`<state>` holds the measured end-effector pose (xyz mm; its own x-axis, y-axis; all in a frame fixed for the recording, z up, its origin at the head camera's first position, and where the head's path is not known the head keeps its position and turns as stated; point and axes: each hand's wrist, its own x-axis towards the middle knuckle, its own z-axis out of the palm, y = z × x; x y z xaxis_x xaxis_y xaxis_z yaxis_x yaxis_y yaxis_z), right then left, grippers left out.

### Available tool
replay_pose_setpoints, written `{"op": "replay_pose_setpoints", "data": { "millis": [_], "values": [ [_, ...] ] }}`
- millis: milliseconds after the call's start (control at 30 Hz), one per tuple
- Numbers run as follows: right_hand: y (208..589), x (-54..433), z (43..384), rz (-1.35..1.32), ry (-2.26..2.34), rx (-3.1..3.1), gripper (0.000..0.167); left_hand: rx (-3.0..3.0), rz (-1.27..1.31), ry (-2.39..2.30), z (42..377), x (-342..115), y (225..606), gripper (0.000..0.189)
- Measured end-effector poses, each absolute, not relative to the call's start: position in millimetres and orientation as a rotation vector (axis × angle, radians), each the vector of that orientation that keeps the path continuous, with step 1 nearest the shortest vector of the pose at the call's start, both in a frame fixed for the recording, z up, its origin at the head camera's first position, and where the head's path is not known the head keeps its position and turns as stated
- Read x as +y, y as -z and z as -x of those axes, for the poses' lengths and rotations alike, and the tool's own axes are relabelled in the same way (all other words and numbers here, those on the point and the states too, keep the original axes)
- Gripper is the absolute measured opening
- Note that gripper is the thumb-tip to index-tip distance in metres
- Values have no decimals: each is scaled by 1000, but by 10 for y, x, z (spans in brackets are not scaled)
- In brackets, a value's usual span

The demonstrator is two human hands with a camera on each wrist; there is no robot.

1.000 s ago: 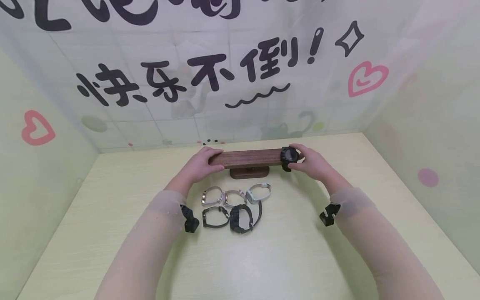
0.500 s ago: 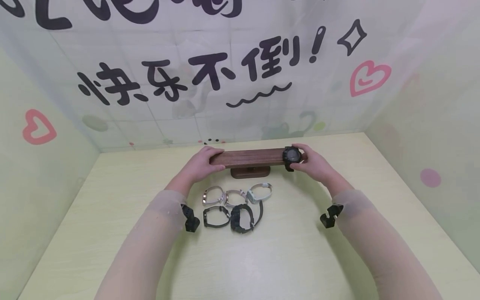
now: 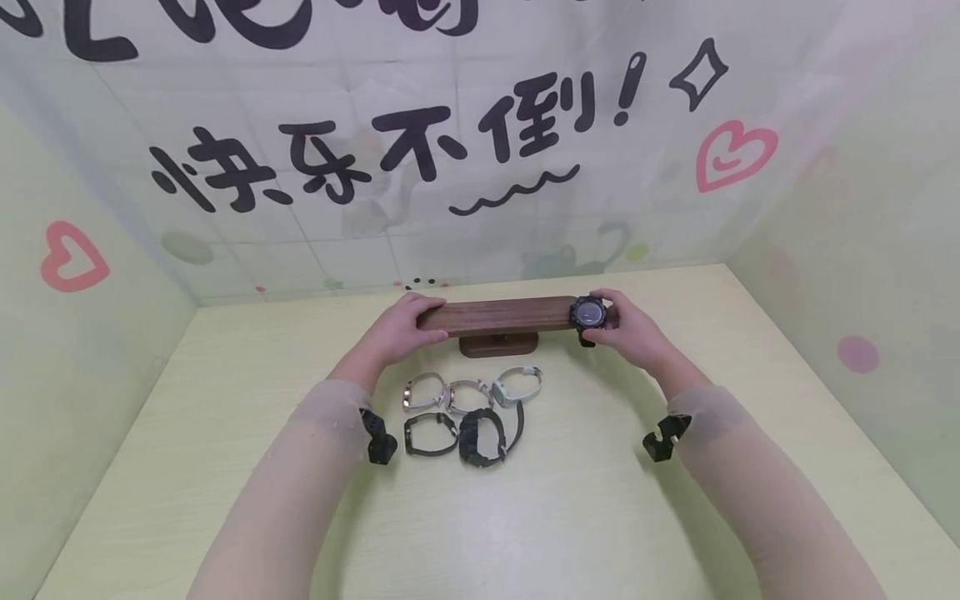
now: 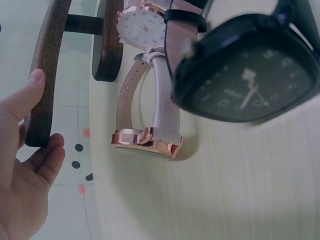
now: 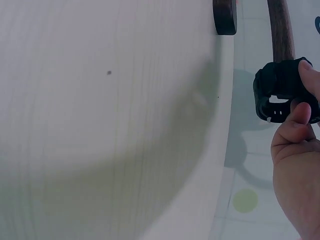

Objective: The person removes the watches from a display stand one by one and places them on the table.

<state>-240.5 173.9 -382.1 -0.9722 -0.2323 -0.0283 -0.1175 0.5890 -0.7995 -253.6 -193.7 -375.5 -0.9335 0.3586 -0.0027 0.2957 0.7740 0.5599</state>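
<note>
My left hand (image 3: 399,331) grips the left end of a dark brown wooden watch stand (image 3: 502,317), thumb on one side of the bar and fingers on the other. At the bar's right end sits a black watch (image 3: 588,313), its round face toward me. My right hand (image 3: 628,330) pinches this watch between thumb and fingers. In the right wrist view the black watch (image 5: 282,82) is at the very end of the bar, its strap loop hanging below. The left wrist view shows the left hand's fingers (image 4: 35,85) around the bar's other end.
Several watches lie on the table in front of the stand: two pinkish ones (image 3: 423,392), a pale blue one (image 3: 517,387), a thin black one (image 3: 431,435) and a chunky black one (image 3: 480,437). A printed cloth wall (image 3: 315,250) stands close behind.
My right hand has slid the black watch rightward along the bar, toward its right end, and its face has come round toward me. The left hand keeps its hold on the stand.
</note>
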Motion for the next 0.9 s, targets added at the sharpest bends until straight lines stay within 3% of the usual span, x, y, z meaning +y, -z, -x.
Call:
{"op": "replay_pose_setpoints", "data": {
  "millis": [900],
  "values": [
    [3866,1791,2260,307,1310,2708,66,2852,-523,-873,2529,-1935,3735,63]
  ]
}}
